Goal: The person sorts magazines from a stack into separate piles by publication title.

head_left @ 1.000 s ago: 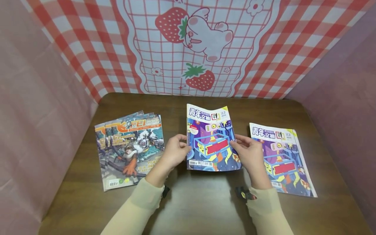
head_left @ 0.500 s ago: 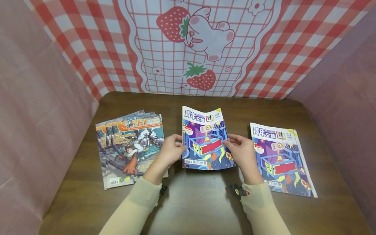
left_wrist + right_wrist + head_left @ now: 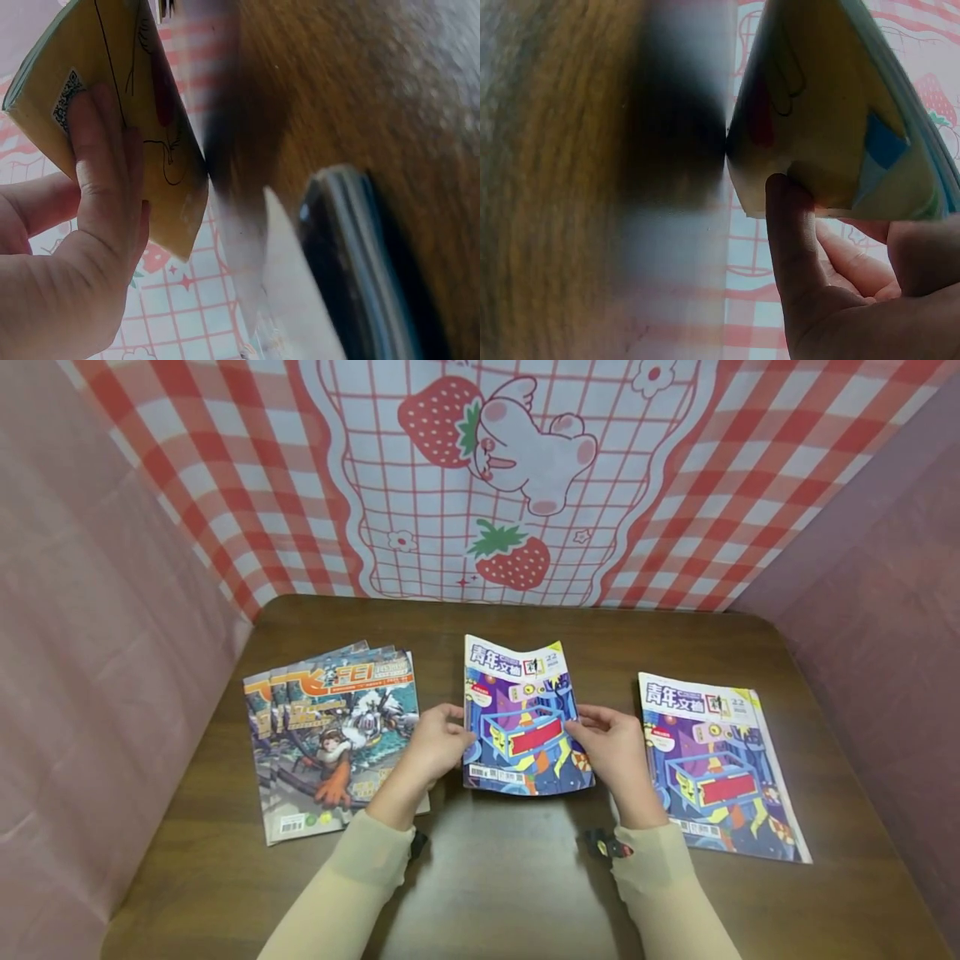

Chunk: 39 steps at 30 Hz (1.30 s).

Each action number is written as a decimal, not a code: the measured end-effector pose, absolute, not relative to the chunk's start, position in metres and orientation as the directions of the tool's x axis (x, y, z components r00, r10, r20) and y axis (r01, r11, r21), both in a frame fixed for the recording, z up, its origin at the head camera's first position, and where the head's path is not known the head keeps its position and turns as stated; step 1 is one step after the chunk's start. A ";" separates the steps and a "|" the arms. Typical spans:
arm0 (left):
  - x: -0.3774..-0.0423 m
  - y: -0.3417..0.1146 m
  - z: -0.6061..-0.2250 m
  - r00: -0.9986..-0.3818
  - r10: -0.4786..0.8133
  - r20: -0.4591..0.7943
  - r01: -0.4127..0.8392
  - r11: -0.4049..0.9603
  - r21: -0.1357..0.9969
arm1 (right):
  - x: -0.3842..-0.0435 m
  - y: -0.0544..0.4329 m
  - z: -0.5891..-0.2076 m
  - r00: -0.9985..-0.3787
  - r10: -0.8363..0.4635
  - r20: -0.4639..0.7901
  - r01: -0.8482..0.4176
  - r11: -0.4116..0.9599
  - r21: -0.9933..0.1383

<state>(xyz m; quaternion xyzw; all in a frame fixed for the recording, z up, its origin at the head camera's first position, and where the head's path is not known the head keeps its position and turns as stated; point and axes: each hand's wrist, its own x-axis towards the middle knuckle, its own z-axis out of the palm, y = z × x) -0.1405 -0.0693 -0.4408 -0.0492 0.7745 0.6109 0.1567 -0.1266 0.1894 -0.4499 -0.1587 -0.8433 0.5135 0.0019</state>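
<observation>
Between both hands is a magazine (image 3: 521,727) with a purple and blue cover, tipped up and slightly bowed. My left hand (image 3: 438,743) pinches its left edge, thumb in front and fingers behind. On the opposite edge my right hand (image 3: 613,752) grips it the same way. The wrist views show the magazine's yellow back cover (image 3: 105,112), with the left fingers (image 3: 97,165) flat against it near a printed code square. A right finger (image 3: 791,232) presses the back from the other side. The lower edge of the magazine is close over the table.
Several fanned magazines (image 3: 337,752) with a grey-teal cover lie at the left of the wooden table (image 3: 495,885). At the right lies a magazine (image 3: 720,777) with the same purple cover as the held one. A red checked cloth (image 3: 517,468) hangs behind the table.
Both hands have carried the magazine a little to the left, mostly in the first half second, uncovering more of the right magazine. Since then it has shifted only slightly.
</observation>
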 end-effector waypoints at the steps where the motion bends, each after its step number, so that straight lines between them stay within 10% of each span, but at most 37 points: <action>1: -0.140 -0.069 -0.441 -0.946 0.115 -0.303 -0.267 0.253 0.930 | -0.127 0.190 -0.451 -0.952 0.264 -0.155 0.259 0.426 -0.867; 39: -0.143 -0.075 -0.453 -0.970 0.107 -0.219 -0.098 0.653 0.751 | -0.125 0.195 -0.458 -0.962 0.209 -0.175 0.266 0.581 -0.769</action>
